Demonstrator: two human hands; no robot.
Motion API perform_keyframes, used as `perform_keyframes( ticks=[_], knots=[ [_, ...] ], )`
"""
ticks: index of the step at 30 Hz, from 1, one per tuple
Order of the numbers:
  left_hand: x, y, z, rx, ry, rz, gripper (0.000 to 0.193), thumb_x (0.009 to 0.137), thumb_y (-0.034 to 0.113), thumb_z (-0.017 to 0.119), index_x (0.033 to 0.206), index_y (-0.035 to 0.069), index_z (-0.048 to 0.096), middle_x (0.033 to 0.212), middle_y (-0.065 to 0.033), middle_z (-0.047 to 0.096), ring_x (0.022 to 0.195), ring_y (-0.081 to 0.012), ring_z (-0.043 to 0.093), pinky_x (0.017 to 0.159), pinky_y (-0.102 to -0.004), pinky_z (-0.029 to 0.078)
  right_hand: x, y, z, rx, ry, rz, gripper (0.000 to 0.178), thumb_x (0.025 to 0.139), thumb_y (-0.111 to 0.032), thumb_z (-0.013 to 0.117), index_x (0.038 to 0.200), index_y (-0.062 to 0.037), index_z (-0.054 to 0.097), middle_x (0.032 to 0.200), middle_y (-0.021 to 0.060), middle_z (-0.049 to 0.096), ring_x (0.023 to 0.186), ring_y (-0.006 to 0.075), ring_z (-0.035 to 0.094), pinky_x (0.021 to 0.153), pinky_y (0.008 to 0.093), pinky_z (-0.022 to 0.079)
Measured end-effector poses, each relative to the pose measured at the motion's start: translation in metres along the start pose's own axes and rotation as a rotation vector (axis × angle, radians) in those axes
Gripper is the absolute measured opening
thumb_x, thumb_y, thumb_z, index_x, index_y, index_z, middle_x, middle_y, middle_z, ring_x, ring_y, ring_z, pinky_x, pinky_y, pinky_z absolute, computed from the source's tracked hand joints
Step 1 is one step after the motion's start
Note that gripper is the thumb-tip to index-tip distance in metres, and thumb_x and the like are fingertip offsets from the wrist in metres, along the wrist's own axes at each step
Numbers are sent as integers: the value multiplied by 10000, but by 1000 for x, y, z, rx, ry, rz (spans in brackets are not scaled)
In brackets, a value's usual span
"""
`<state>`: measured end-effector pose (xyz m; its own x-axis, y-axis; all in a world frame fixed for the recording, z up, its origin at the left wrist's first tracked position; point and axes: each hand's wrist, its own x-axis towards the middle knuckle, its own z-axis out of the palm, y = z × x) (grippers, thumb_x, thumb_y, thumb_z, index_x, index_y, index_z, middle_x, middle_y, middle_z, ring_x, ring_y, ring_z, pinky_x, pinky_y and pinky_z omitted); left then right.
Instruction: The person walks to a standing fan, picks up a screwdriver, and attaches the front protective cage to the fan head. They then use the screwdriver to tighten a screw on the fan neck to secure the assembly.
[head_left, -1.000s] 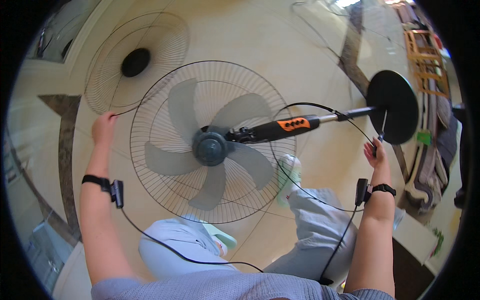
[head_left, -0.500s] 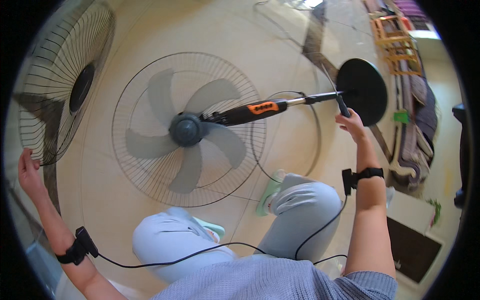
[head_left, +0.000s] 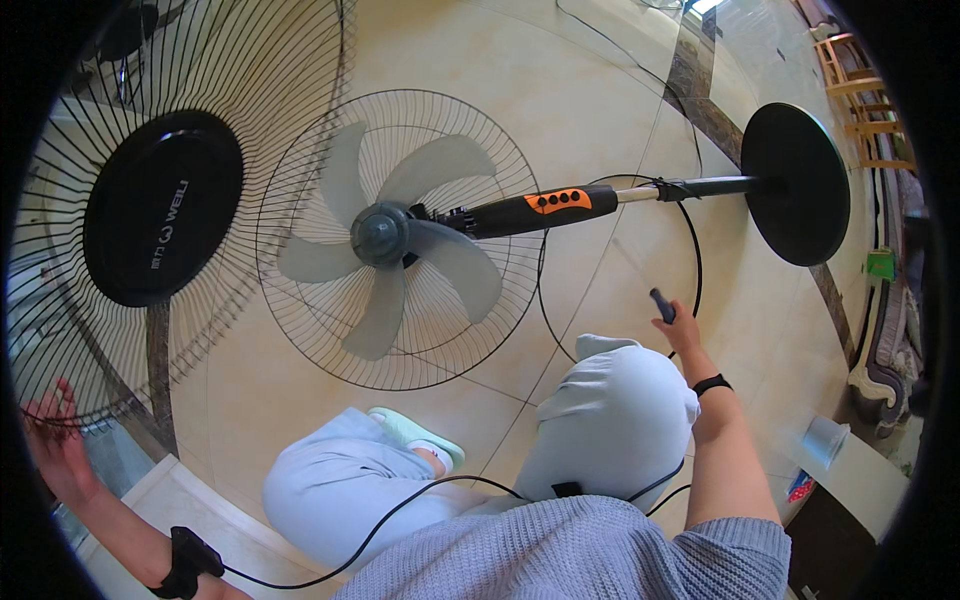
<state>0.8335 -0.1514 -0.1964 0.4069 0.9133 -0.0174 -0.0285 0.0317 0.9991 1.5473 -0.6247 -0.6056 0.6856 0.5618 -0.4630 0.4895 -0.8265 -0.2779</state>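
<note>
My left hand (head_left: 60,452) grips the lower edge of a loose front fan grille (head_left: 165,210), a round black wire guard with a black disc at its centre, tilted up at the left. Some fingers show through its wires. A screwdriver (head_left: 661,304) with a dark handle is in my closed right hand (head_left: 681,330), beside my right knee; its shaft is barely visible. Between my hands a stand fan (head_left: 540,208) lies on the floor, its pale grey blades (head_left: 455,265) exposed in front of the rear grille (head_left: 300,340). Its round black base (head_left: 796,185) is at the right.
A black power cord (head_left: 697,250) loops over the tiled floor (head_left: 600,90) under the fan's pole. Wooden chairs (head_left: 862,100) and a sofa (head_left: 893,330) stand at the far right. A cabinet (head_left: 850,485) with a plastic tub (head_left: 824,440) is close by my right arm.
The loose grille has come nearer and turned its disc more toward me, with my left hand on its rim. My right hand has lowered the screwdriver from beside the base toward my knee.
</note>
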Motion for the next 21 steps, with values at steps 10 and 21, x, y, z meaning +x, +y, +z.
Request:
perform_keyframes(
  ticks=[10,21],
  knots=[
    [27,-36,174,-369,122,-100,169,905,234,485,807,97,464,680,31,400,687,-133,390,796,-320,388,86,-169,-74,702,20,-657,308,851,-221,575,1089,-30,534,967,71,584,851,160,554,786,302,446],
    [30,-152,133,-499,375,-300,294,933,289,412,713,95,395,601,12,282,562,-122,311,682,-284,410,55,-365,-63,137,-30,-764,629,805,-458,540,1207,18,450,1251,187,443,1198,346,358,988,400,310]
  ],
)
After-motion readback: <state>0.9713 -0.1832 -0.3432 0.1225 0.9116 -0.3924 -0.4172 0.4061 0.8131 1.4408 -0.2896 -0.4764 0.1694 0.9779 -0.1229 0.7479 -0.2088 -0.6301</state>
